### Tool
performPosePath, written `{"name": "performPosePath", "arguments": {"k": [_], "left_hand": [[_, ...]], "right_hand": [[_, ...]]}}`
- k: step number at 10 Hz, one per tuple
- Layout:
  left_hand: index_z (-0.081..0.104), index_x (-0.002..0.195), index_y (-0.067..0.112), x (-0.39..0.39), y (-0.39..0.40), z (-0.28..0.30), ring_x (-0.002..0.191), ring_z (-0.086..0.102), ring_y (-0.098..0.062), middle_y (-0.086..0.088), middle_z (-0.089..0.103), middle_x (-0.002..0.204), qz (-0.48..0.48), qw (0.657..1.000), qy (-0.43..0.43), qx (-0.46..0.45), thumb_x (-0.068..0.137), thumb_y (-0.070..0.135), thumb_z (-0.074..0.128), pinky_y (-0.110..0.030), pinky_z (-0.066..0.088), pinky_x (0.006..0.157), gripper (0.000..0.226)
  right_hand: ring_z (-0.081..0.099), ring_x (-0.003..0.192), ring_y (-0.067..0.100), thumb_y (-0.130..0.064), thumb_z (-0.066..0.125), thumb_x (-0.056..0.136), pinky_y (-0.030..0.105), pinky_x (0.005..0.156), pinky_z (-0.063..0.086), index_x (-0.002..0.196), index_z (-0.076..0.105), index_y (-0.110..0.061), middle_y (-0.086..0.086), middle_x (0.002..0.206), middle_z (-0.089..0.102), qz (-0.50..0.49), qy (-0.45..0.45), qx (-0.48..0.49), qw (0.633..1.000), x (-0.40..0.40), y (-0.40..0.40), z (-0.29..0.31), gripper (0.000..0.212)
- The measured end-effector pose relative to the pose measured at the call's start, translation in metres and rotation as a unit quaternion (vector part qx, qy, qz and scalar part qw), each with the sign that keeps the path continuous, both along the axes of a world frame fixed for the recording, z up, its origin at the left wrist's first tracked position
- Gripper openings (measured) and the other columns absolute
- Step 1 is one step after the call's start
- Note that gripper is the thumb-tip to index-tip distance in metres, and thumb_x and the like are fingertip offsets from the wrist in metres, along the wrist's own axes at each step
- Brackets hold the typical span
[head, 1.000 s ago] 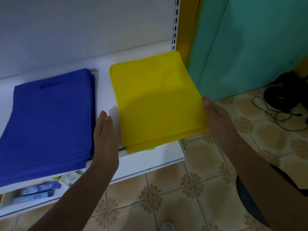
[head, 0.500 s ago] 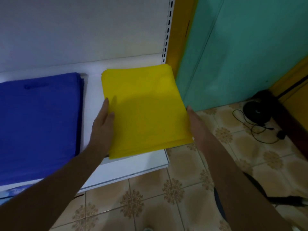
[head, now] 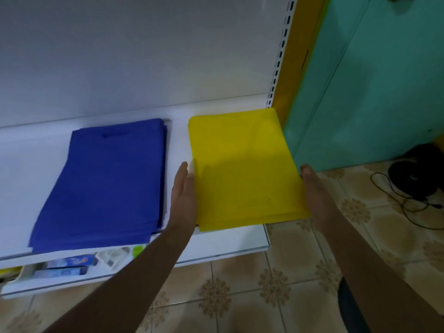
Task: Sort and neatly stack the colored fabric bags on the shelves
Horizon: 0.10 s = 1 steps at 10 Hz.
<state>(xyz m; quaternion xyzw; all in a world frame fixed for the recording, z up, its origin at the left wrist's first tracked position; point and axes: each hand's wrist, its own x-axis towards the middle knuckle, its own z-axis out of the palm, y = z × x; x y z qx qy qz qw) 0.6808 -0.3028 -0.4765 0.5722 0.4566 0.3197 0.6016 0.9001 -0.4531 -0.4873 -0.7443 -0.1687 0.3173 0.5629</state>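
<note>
- A white back panel (head: 134,56) fills the upper left and centre of the frame, with a slotted upright (head: 280,54) running down its right edge.
- A teal wall (head: 374,80) takes the upper right, with a yellow strip between it and the upright.
- A patterned tile floor (head: 288,284) covers the bottom and lower right.
- The white shelf (head: 230,241) runs across the middle of the frame; a lower shelf at bottom left holds small packaged goods, too blurred to tell apart.
- The blue bags (head: 105,183) lie flat in a stack on the left part of the shelf, their near edge reaching the shelf front.
- The yellow bags (head: 245,169) lie in a flat stack on the right part of the shelf, apart from the blue stack, with the near right corner hanging slightly past the shelf's end.
- The left hand (head: 183,195) stands on edge against the left side of the yellow stack, fingers straight and together, pressing on it.
- The right hand (head: 314,191) lies flat against the right side of the yellow stack, fingers straight and together, touching the edge.
- A dark round object (head: 415,174) with a black cable sits on the floor at the right edge of the frame.
</note>
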Motion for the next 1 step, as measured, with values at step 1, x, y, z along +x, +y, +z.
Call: {"name": "performPosePath", "arguments": {"k": [1], "left_hand": [[0.037, 0.141, 0.027, -0.0488, -0.0457, 0.0160, 0.135, 0.030, 0.003, 0.017, 0.036, 0.147, -0.029, 0.998, -0.026, 0.057, 0.093, 0.038, 0.034, -0.028, 0.023, 0.114, 0.049]], "right_hand": [[0.047, 0.124, 0.022, -0.039, 0.035, 0.101, 0.046, 0.105, 0.039, 0.126, 0.053, -0.022, 0.001, 0.134, 0.050, -0.143, 0.066, 0.063, 0.986, -0.0161, -0.0325, -0.0105, 0.035]]}}
